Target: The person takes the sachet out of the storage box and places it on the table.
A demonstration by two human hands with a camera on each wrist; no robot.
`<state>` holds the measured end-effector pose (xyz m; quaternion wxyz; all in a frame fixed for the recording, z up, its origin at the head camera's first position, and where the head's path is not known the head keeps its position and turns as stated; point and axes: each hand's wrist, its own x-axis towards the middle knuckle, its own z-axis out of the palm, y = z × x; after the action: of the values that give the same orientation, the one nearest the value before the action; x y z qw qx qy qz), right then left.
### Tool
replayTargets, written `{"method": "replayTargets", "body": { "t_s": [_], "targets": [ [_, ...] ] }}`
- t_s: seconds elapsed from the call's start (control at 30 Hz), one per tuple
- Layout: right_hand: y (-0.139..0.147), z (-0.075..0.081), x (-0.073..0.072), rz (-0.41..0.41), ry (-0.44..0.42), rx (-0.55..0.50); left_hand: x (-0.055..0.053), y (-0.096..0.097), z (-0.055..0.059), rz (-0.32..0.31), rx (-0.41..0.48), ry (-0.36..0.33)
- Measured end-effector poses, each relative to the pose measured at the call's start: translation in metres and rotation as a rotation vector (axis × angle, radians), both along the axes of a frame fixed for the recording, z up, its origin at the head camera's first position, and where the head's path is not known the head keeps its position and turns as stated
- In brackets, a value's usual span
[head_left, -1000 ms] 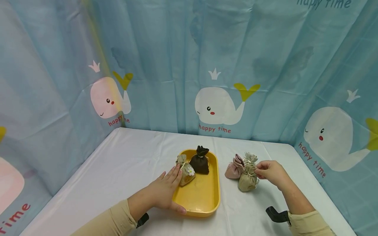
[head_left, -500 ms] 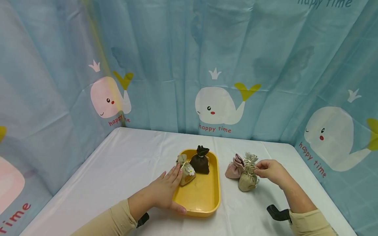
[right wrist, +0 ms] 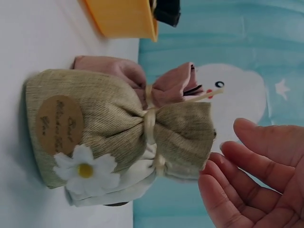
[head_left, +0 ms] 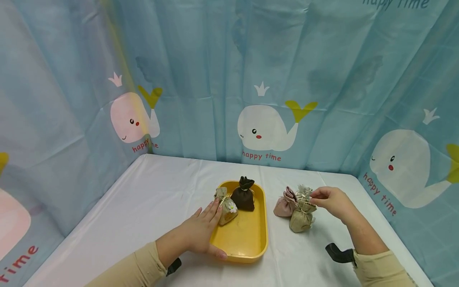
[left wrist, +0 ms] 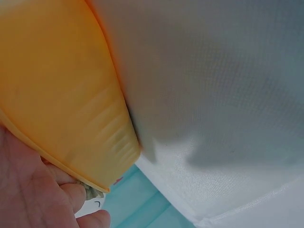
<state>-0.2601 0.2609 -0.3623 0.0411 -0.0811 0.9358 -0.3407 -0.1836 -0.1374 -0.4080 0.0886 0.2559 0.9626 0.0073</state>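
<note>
My left hand (head_left: pixel 201 233) lies with straight fingers along the left rim of a yellow tray (head_left: pixel 247 241), thumb at its near edge. Inside the tray stand a beige drawstring pouch (head_left: pixel 228 213) with a white flower, close to my fingertips, and a dark brown pouch (head_left: pixel 243 198). To the tray's right, an olive-beige pouch (right wrist: pixel 99 104) with a paper label and a daisy stands upright in front of a pink pouch (head_left: pixel 285 206) and a whitish pouch (right wrist: pixel 137 183). My right hand (right wrist: pixel 259 175) is at its gathered top, thumb and fingers parted, gripping nothing; fingertips may graze the cloth.
A white cloth (head_left: pixel 161 195) covers the table. Behind and at both sides hangs a blue curtain (head_left: pixel 201 131) printed with whales. A black strap piece (head_left: pixel 339 254) sticks out at the right wrist.
My right hand has lifted slightly from the olive-beige pouch's neck to its top edge, and its thumb and finger have come off the neck. The left hand and tray stay put.
</note>
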Motion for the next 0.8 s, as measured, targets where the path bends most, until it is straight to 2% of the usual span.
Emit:
{"method": "replayTargets", "body": {
  "t_s": [0.23, 0.4, 0.8],
  "targets": [
    [-0.007, 0.01, -0.004, 0.012, 0.058, 0.021, 0.0, 0.0, 0.0, -0.004, 0.0, 0.003],
    [-0.018, 0.018, -0.009, 0.03, 0.064, 0.036, 0.001, 0.0, 0.0, -0.002, 0.003, 0.001],
    [-0.064, 0.025, -0.017, 0.073, 0.093, 0.024, 0.002, 0.001, 0.003, -0.002, 0.003, 0.004]
  ]
}}
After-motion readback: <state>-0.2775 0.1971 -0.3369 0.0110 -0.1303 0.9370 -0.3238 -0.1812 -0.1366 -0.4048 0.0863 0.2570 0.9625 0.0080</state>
